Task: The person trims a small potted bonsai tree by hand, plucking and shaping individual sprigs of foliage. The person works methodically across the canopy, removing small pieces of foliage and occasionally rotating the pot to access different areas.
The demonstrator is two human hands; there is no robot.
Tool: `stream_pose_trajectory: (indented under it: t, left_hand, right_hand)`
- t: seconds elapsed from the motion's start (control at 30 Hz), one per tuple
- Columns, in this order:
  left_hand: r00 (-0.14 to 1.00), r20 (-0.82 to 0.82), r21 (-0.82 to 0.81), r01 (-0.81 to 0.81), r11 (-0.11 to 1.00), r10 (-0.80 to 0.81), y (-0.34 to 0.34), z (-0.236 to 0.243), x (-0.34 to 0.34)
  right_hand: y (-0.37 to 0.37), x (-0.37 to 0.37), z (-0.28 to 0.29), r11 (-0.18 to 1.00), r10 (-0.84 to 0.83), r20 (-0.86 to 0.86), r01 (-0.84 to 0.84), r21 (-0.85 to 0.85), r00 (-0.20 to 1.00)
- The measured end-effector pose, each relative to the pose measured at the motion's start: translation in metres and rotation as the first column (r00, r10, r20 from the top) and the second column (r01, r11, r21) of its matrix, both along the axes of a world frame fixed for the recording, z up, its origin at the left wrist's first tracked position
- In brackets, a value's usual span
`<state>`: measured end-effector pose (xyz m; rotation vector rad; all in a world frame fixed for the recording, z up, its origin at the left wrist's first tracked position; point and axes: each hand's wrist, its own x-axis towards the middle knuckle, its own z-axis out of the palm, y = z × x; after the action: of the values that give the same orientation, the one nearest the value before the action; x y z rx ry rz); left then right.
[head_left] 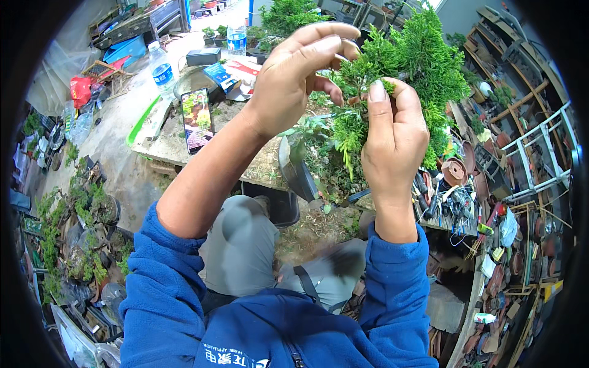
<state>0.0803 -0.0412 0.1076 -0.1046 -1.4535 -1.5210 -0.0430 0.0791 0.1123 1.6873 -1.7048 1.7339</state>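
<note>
A bushy green juniper-like tree (pixel 429 58) stands in front of me at the right of the table. Beside its foliage is my left hand (pixel 285 83), fingers curved and spread apart, holding nothing that shows. My right hand (pixel 396 138) is closed at the front of the tree, its thumb pressed against the bent fingers on a small green sprig (pixel 388 87). Yellow-green shoots (pixel 348 156) hang below the hands. The base of the tree is mostly hidden by leaves and a dark pot edge (pixel 296 164).
On the table, left of the tree, lie a phone (pixel 197 121) with a lit screen, water bottles (pixel 161 70) and a blue-white packet (pixel 222 76). Hand tools (pixel 454 205) and a brown clay pot (pixel 454 172) crowd the right side. A white metal frame (pixel 540 153) stands farther right.
</note>
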Motion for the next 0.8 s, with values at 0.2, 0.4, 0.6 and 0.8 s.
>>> stream_pose_trajectory:
  t: [0.2,0.4,0.6,0.8]
  left_hand:
    - [0.987,0.164,-0.063,0.011,0.998,0.000,-0.002,-0.004,0.008]
    - [0.962,0.274,-0.067,0.009,0.998,0.010,-0.004,-0.005,0.009]
    - [0.934,0.356,-0.146,0.064,0.987,-0.008,-0.009,-0.002,0.014]
    - [0.925,0.338,-0.258,-0.084,0.962,0.172,-0.005,-0.005,0.009]
  right_hand:
    - [-0.005,-0.003,-0.002,0.995,0.077,0.028,-0.075,-0.064,0.997]
    - [-0.002,-0.003,-0.002,0.998,0.048,0.016,-0.047,-0.038,0.999]
    - [-0.003,-0.004,-0.003,0.998,0.043,0.010,-0.043,-0.040,0.999]
    - [-0.004,-0.004,-0.006,0.997,0.069,0.046,-0.067,-0.046,0.997]
